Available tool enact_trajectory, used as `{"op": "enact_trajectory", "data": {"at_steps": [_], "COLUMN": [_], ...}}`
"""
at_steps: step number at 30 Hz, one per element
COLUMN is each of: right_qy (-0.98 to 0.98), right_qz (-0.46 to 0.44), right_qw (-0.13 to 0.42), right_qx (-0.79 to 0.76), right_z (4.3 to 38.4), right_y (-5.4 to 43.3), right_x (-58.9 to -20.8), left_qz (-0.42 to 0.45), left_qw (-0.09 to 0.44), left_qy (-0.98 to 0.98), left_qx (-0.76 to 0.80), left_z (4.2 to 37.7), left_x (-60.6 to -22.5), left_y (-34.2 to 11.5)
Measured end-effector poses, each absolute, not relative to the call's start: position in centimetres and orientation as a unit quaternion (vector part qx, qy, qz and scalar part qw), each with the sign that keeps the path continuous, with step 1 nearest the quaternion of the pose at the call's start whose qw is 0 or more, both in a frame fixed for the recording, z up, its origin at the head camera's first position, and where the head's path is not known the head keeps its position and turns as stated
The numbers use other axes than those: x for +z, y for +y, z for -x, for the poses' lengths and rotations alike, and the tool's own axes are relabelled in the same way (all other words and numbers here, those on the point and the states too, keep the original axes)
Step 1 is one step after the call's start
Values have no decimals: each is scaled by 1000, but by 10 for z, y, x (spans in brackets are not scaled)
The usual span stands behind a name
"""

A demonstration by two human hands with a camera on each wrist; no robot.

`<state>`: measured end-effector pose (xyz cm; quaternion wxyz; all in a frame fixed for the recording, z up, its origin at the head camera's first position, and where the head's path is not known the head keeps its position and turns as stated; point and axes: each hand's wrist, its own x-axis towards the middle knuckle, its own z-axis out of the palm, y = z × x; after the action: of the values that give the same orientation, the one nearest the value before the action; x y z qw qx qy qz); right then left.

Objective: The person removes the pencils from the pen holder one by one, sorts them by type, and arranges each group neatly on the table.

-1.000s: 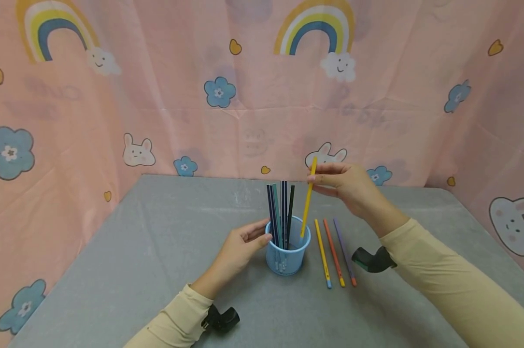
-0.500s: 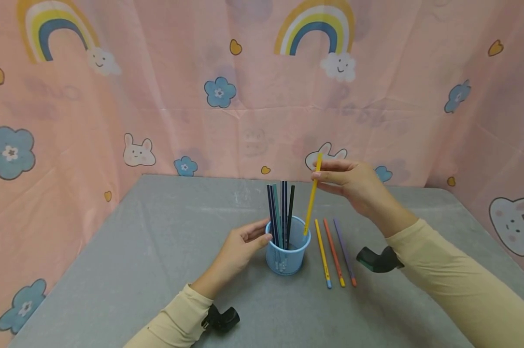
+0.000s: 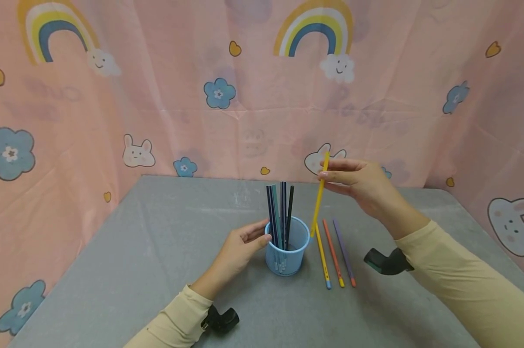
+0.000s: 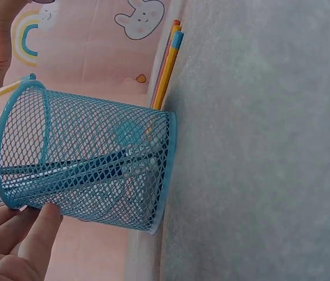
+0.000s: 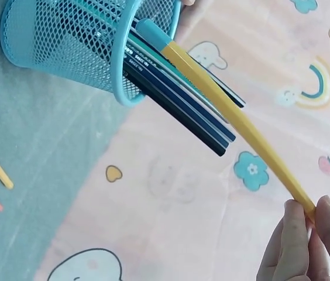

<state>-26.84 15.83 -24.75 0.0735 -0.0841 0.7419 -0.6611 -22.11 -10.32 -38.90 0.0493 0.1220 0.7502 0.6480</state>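
Observation:
My left hand (image 3: pixel 239 247) holds the left side of a light-blue mesh pencil cup (image 3: pixel 286 263), thumb in front and fingers behind. Several dark and teal pencils (image 3: pixel 282 210) stand upright in the cup, leaning to its left. With thumb and fingertips, my right hand (image 3: pixel 366 187) pinches a yellow pencil (image 3: pixel 319 200) near its upper end, just right of the cup. In the right wrist view, that pencil's blue end (image 5: pixel 153 35) points down toward the cup's rim (image 5: pixel 120 64). The left wrist view shows the cup's mesh wall (image 4: pixel 95 146) close up.
To the right of the cup, a yellow pencil (image 3: pixel 324 263), an orange-red pencil (image 3: pixel 332 253) and a purple pencil (image 3: pixel 344 253) lie side by side on the grey table (image 3: pixel 157 270). A pink patterned curtain (image 3: pixel 170 63) hangs behind the table.
My right hand has moved right with the yellow pencil, whose lower end has passed from inside the cup's mouth to just outside the right rim. The left hand and cup have stayed put.

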Motion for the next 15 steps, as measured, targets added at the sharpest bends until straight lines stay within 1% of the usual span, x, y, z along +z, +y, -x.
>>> {"op": "enact_trajectory", "data": {"at_steps": [15], "right_qy": [764], "right_qz": [71], "right_qw": [74], "right_qx": [-637], "right_z": [271], "right_y": [180], "right_x": [-259], "left_qz": [-124], "left_qw": [43], "left_qy": [757], "left_qx": [641], "left_z": [221], "left_x": [-389], "left_y": [-104]}}
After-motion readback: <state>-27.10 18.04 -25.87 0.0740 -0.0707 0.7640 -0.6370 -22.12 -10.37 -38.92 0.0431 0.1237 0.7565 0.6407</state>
